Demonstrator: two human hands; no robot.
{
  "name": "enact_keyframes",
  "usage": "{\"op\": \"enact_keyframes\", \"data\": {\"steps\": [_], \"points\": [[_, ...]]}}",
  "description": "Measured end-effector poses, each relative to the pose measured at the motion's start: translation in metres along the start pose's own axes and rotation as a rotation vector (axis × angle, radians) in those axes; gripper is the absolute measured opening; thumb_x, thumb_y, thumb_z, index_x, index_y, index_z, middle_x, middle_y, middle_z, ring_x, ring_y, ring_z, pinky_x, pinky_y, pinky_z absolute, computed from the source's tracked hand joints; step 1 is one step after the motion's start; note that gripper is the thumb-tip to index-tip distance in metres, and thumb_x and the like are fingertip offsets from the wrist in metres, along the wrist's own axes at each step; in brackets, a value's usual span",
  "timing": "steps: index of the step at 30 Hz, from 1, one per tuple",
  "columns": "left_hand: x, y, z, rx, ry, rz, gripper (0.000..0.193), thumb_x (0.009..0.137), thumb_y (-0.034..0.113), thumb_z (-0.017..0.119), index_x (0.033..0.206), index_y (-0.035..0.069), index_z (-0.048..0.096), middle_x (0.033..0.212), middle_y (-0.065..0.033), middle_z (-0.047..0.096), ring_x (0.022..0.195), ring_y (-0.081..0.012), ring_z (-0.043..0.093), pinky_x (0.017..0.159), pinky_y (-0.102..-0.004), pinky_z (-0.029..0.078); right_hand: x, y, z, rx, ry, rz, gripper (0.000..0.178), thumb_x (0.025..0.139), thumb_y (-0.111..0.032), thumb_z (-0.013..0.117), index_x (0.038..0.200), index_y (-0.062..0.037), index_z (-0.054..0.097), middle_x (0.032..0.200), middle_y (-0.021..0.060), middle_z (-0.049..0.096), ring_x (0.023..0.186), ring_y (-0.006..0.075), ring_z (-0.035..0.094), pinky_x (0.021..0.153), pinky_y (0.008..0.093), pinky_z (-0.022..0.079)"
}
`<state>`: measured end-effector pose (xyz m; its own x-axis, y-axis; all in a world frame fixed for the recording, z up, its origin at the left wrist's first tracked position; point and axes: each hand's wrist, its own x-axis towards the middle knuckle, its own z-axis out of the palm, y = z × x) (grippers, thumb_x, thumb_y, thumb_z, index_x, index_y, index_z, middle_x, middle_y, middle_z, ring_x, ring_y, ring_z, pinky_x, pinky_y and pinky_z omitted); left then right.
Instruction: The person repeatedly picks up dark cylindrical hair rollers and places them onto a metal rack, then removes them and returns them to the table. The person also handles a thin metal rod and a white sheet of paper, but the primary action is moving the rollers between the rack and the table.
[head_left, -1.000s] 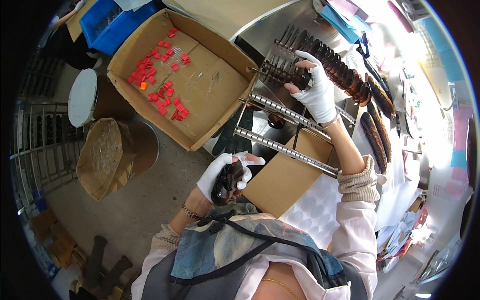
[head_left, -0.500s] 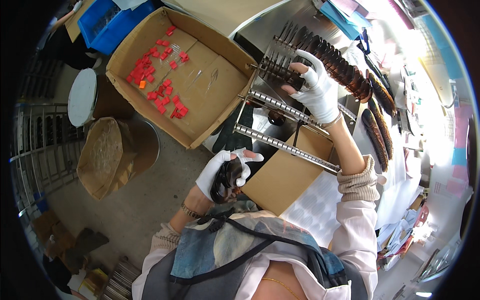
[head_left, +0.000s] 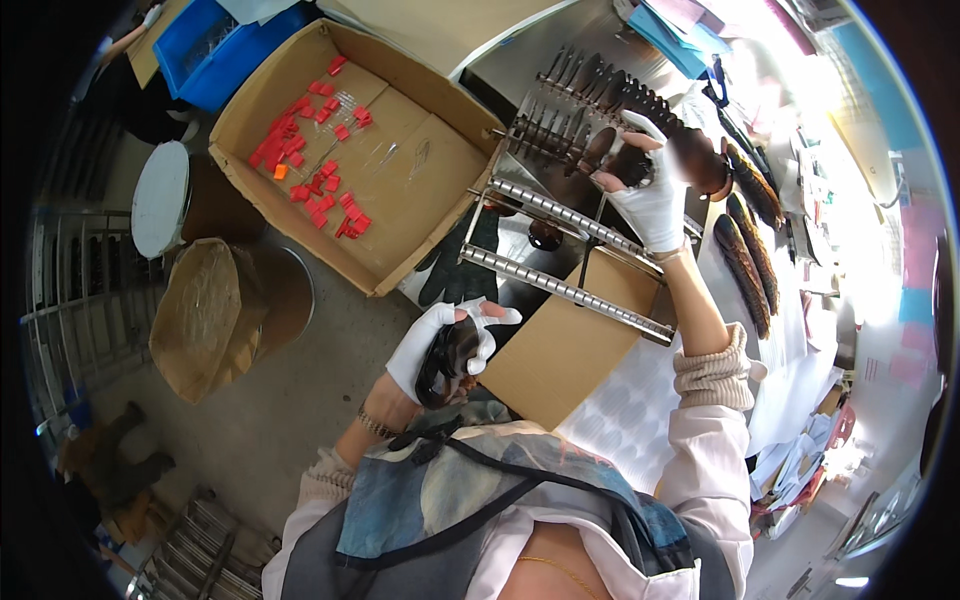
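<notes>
My left hand (head_left: 440,350), in a white glove with bare fingertips, is closed around a stack of dark glossy lens-shaped pieces (head_left: 436,372) in front of my apron. Over the metal rack, my right hand (head_left: 650,195), gloved alike, curls its thumb and fingers around dark lens-shaped pieces (head_left: 630,165). How many it grips, and whether they still touch the rack, I cannot tell. The rack has slotted bars (head_left: 570,290). A row of similar dark pieces (head_left: 600,85) stands on edge along its far side, with more (head_left: 550,135) at its left end.
Left of the rack, a cardboard tray (head_left: 400,265) holds red clips (head_left: 320,185) and thin clear bits. Beneath the rack's near side lies a cardboard box (head_left: 545,365). Long brown stacks (head_left: 745,260) lie at right. A blue crate (head_left: 215,60) and lined drums (head_left: 215,310) stand at left.
My right hand has shifted slightly right and down along the rack, and dark pieces now show in its curled fingers. My left hand keeps its stack, almost still.
</notes>
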<state>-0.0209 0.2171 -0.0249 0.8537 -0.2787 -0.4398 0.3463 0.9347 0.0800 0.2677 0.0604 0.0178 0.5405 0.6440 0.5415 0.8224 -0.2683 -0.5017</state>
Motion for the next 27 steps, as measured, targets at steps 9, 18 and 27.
{"op": "enact_keyframes", "data": {"steps": [9, 18, 27], "points": [[0.000, -0.002, 0.000, 0.021, -0.014, -0.005, 0.045, 0.087, 0.027, 0.051, 0.117, -0.007, 0.055, 0.121, -0.0207, 0.058, 0.062, -0.0197, 0.056, 0.054, -0.0293, 0.050, 0.012, -0.007, -0.001, -0.138, -0.148, -0.075, 0.054, 0.060, -0.017, 0.089, 0.105, -0.0067, 0.059, 0.131, 0.0094, 0.058, 0.095, 0.0274, 0.066, 0.081, 0.0335, 0.055], [0.000, -0.004, 0.003, 0.050, -0.047, -0.060, 0.049, 0.089, 0.032, 0.050, 0.120, -0.007, 0.052, 0.092, -0.0160, 0.062, 0.058, -0.0184, 0.056, 0.052, -0.0272, 0.049, 0.015, -0.009, -0.002, -0.198, -0.205, -0.134, 0.061, 0.062, -0.019, 0.088, 0.116, -0.0116, 0.060, 0.128, 0.0059, 0.058, 0.083, 0.0259, 0.067, 0.064, 0.0306, 0.055], [0.000, -0.007, 0.006, 0.077, 0.018, -0.029, 0.045, 0.090, 0.031, 0.048, 0.118, -0.004, 0.053, 0.107, -0.0174, 0.056, 0.061, -0.0167, 0.056, 0.050, -0.0267, 0.049, 0.027, -0.010, 0.002, -0.119, -0.224, -0.109, 0.066, 0.067, -0.025, 0.085, 0.126, -0.0171, 0.057, 0.133, 0.0033, 0.054, 0.082, 0.0240, 0.067, 0.068, 0.0320, 0.055]]}}
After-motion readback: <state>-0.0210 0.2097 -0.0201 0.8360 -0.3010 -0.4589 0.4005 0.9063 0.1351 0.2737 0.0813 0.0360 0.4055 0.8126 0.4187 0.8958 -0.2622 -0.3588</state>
